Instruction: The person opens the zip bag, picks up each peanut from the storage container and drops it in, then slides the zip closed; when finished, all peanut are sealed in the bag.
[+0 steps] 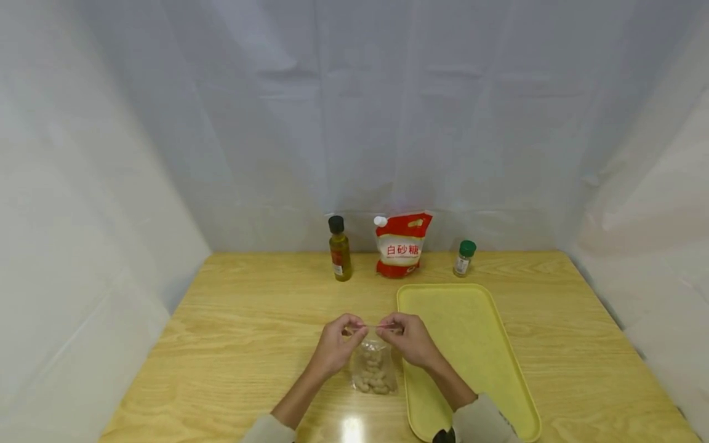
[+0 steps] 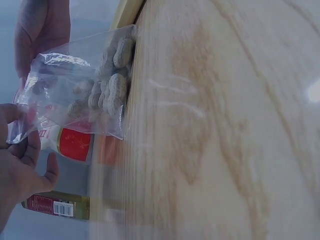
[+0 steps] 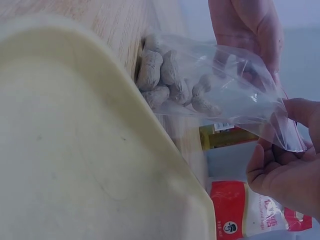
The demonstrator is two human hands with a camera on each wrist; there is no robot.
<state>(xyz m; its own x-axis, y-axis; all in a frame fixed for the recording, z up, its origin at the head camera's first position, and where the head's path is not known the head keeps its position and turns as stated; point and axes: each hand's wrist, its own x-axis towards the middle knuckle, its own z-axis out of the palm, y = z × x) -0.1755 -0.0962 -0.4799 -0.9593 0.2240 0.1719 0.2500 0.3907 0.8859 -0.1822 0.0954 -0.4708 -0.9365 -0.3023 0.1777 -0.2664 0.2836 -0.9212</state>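
A clear zip bag [image 1: 374,369] of unshelled peanuts stands upright at the front middle of the table, its top edge raised between both hands. My left hand [image 1: 338,344] pinches one end of the bag's top edge between thumb and fingers. At the opposite end, my right hand [image 1: 408,338] pinches the same edge. In the left wrist view the peanuts [image 2: 117,90] lie at the bottom of the bag. A red line runs along the top strip, seen in the right wrist view near the right thumb [image 3: 300,111].
A yellow tray [image 1: 471,344] lies to the right, under the right forearm. Along the back stand a dark-capped oil bottle [image 1: 340,255], a red and white sugar pouch [image 1: 403,246] and a small green-capped jar [image 1: 464,258]. White sheeting [image 1: 365,123] hangs behind the table.
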